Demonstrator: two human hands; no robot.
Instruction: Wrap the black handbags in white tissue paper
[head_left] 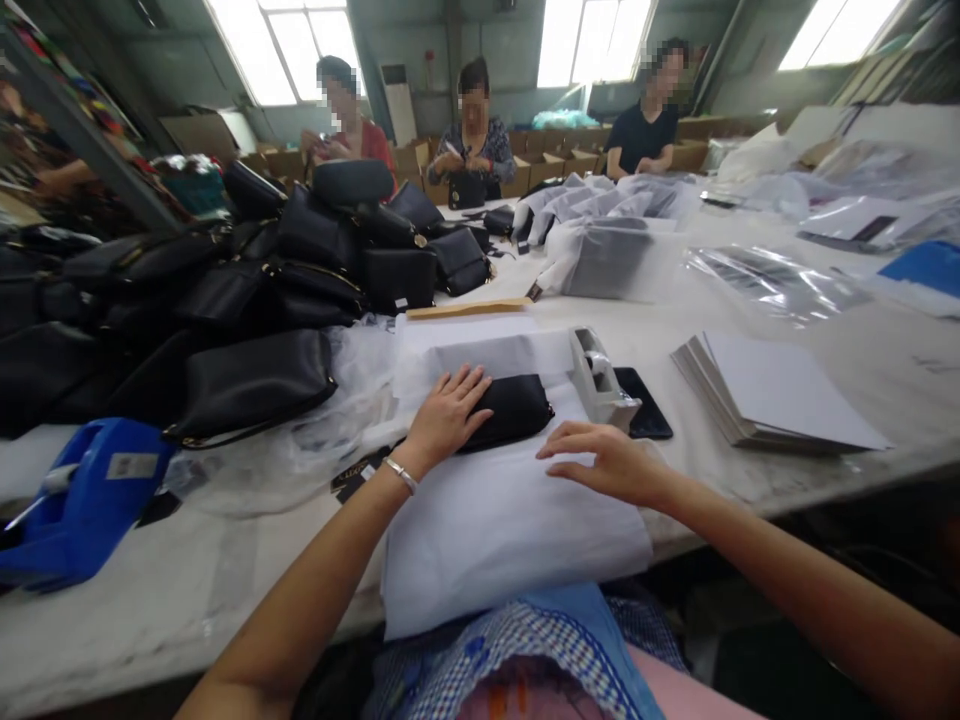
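Note:
A small black handbag (517, 405) lies flat on sheets of white tissue paper (517, 520) in front of me. Across its left part and the paper behind it rests my left hand (452, 408), fingers stretched out and palm down. My right hand (604, 460) hovers just right of the bag's near corner, fingers apart and holding nothing. Black printed tags (360, 475) stick out left of the bag, partly behind my left wrist. Close behind my right hand stands a grey tape dispenser (600, 375), with a dark phone (643, 405) beside it.
Black handbags (315, 240) are heaped at the left. A blue tape dispenser (90, 500) sits near the front left edge. White cards (795, 390) are stacked at the right. Wrapped bags (615, 255) and clear plastic (772, 280) lie farther back. Several people work across the table.

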